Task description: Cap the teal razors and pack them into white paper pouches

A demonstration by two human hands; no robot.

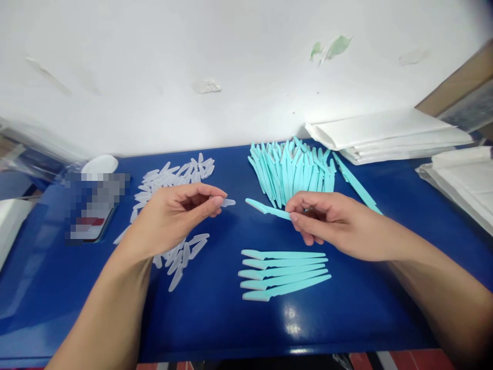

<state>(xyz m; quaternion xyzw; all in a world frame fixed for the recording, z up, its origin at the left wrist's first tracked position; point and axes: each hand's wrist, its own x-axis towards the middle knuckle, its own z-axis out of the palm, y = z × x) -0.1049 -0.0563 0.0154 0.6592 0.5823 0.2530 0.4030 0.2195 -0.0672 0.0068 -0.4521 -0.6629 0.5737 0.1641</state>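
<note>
Between thumb and forefinger, my left hand [185,216] pinches a small translucent cap [229,202], its tip pointing right. My right hand [327,221] holds a turquoise razor [265,208] by its handle, blade end toward the cap; a gap separates the two. Several translucent caps [165,177] lie scattered behind and around my left hand, with others [185,257] nearer the front. A heap of turquoise razors [288,169] lies behind my right hand. In front of it, several razors [285,270] are laid side by side, blade ends to the left.
On the blue table [215,318], a phone [92,221], partly pixelated, and a white round object [100,165] are at the left. White packets [385,133] are stacked at the back right, with more [466,180] at the right edge. A white wall [231,61] rises behind.
</note>
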